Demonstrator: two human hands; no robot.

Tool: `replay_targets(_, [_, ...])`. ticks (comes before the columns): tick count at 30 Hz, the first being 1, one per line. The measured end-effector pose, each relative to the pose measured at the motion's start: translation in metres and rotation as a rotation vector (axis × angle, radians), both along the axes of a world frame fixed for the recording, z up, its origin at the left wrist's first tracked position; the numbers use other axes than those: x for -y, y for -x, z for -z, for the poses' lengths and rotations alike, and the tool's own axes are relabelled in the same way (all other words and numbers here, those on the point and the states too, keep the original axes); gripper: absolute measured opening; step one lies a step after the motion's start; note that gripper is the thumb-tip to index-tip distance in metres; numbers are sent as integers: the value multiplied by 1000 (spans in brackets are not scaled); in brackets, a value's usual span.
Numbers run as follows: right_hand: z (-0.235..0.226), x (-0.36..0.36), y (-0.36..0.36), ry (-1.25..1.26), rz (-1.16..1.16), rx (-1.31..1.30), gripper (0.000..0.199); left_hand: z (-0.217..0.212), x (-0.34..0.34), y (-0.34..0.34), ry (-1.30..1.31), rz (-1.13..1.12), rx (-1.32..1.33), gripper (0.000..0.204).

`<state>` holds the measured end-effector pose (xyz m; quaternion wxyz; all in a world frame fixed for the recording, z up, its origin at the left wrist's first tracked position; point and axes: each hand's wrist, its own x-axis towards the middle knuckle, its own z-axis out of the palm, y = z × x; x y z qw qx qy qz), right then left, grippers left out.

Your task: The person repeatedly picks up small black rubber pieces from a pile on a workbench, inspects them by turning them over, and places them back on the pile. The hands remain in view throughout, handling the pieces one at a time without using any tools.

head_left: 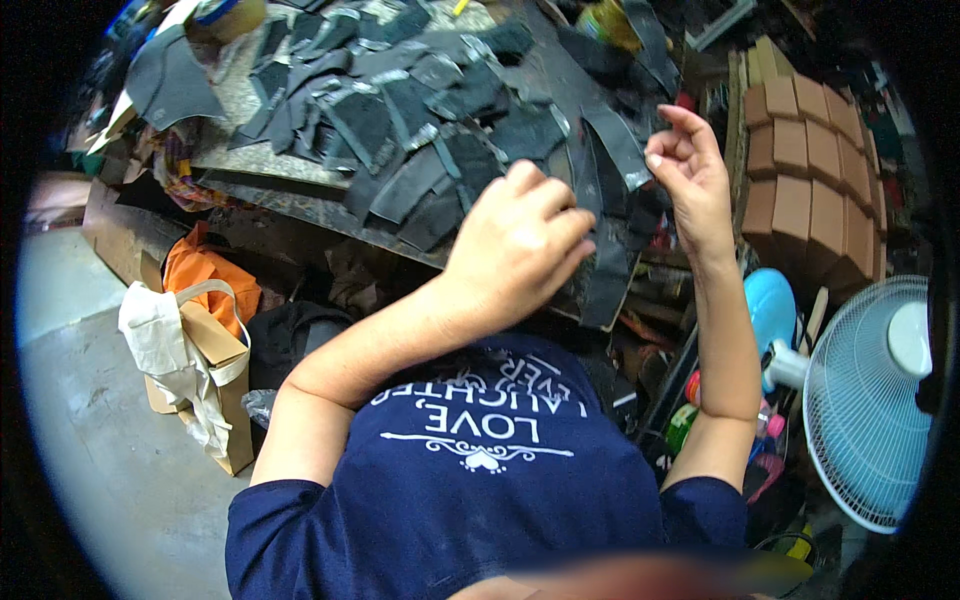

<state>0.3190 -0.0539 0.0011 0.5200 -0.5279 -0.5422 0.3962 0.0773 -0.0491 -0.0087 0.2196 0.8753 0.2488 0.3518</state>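
My left hand (525, 240) is closed above the front edge of the bench, its knuckles up and its fingers curled in. Whatever may be in its fingers is hidden. To the right, my right hand (692, 175) is raised with thumb and fingers bent toward each other in a pinch, anything between them too small to name. Beside that thumb is the end of a black strip (615, 145) of leather-like material, shiny at its tip; whether they touch I cannot tell. Many cut black pieces (410, 105) lie overlapping on the bench, several with shiny edges.
A wider black piece (175, 85) lies at the far left of the bench. Stacked brown blocks (805, 165) stand at the right, above a white-and-blue fan (868, 405). At left, a white cloth bag (165, 345) and an orange bag (205, 275) sit below the bench.
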Motion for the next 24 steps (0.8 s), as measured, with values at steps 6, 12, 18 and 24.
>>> replay_targets(6, [-13,-40,20,-252,-30,141,43,-3,4,1,-3,-21,41,22])
replay_targets(12, [5,-80,31,-230,181,409,36,0,3,14,11,-54,-7,26])
replay_targets(18, [9,-70,37,-200,213,1142,36,5,-5,19,-14,-92,29,20])
replay_targets(24, [0,-90,54,-456,37,1094,61,-2,-18,28,-43,-144,-27,29])
